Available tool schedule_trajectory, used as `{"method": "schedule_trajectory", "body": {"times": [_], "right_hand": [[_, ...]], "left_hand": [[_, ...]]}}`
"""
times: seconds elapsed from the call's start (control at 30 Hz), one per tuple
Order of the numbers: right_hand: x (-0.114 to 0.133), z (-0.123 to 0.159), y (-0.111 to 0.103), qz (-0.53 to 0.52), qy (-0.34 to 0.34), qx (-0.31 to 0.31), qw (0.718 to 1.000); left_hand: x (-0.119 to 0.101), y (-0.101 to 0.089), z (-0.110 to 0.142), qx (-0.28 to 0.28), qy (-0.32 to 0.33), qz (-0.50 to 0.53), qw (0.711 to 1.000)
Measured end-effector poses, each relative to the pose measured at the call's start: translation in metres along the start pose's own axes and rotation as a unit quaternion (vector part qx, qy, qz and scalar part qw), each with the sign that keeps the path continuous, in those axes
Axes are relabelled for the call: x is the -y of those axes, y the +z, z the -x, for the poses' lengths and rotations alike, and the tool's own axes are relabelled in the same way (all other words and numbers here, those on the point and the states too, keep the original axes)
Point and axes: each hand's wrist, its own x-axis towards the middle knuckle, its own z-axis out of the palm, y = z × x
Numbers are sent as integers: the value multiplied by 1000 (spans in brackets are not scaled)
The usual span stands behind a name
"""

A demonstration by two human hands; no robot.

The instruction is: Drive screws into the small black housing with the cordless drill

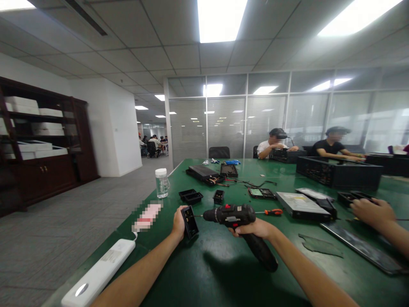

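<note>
My left hand (179, 224) is closed round a small black plastic bracket (189, 221), held on edge just above the green table (220, 273). My right hand (255, 229) grips a black cordless electric screwdriver (238, 221) by its handle. The tool lies level, and its bit points left into the bracket. A red-handled screwdriver (271, 212) lies on the table just behind the power tool.
Black trays (191, 196), a small black part (218, 196), an optical drive (302, 205), a computer case (338, 171) and cables lie further back. A clear bottle (162, 182) and a white power strip (100, 273) sit at the left edge. Another person's hand (372, 212) rests at right; two people sit at the far end.
</note>
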Motion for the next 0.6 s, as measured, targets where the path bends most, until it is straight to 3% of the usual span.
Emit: {"method": "schedule_trajectory", "body": {"times": [0.6], "right_hand": [[2,0,1,-6,-7,9,1000]], "left_hand": [[6,-2,-5,-4,-5,5,1000]]}}
